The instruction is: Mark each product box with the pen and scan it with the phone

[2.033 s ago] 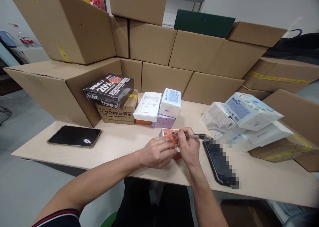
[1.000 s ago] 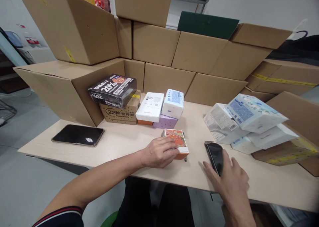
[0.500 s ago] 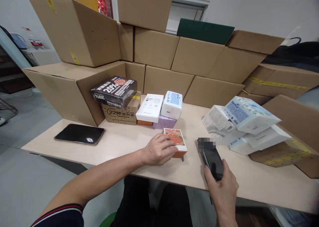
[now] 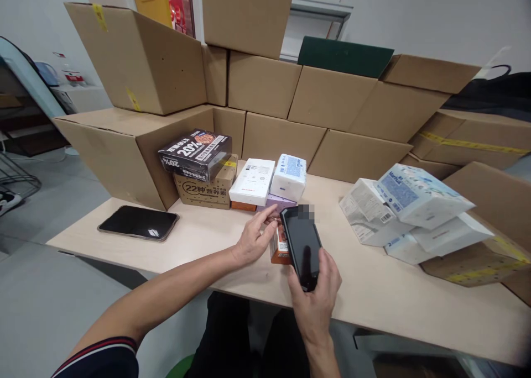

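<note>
Right hand (image 4: 315,300) fingers clamped on black handheld (image 4: 304,245), covering orange box (image 4: 280,255)'s right part; left hand (image 4: 253,241) fingers apart, box's left, contact unclear. Handheld probably stiff, slick: grip side edges.

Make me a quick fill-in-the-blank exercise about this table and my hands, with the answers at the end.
1. Your ____ hand grips the black device.
2. The phone lying flat on the table is on the picture's ____ side.
3. The dark box resting on the brown carton is printed with the figure ____ percent.
4. The tissue pack just right of the flat white box rests on a box coloured ____.

Missing words: right; left; 20; purple.
</note>
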The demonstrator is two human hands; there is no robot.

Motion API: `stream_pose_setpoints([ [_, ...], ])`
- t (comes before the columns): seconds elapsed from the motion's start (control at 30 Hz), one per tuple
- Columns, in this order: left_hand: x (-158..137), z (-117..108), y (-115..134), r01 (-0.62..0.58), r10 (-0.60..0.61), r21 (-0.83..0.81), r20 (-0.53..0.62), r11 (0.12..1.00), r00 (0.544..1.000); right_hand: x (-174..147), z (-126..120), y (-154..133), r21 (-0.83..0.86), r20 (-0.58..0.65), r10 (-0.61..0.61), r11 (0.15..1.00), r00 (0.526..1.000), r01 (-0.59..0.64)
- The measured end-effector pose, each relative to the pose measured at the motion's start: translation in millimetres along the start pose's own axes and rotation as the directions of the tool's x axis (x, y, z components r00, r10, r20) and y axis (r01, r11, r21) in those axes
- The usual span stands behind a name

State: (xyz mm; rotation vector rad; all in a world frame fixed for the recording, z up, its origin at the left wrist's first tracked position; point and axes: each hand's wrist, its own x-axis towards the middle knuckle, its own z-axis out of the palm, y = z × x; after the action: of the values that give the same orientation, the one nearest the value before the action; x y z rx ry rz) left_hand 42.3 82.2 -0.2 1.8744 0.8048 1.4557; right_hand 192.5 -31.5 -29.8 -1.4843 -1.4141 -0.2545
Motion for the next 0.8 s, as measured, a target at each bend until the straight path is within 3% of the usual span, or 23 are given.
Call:
stream_pose_setpoints([
  [0.33,4.2,-5.4,-11.2,-0.077,0.076,0.003,0.128,0.997,0.989,0.1,1.2,-4.1,-0.007,0.014,0.001,1.000,1.000,-0.001],
  [0.8,9.9,-1.8,-11.6,-0.006,0.018,-0.164,0.072,0.986,0.997,3.0,-6.5,-1.8,0.045,0.036,0.010,0.999,0.999,-0.012],
])
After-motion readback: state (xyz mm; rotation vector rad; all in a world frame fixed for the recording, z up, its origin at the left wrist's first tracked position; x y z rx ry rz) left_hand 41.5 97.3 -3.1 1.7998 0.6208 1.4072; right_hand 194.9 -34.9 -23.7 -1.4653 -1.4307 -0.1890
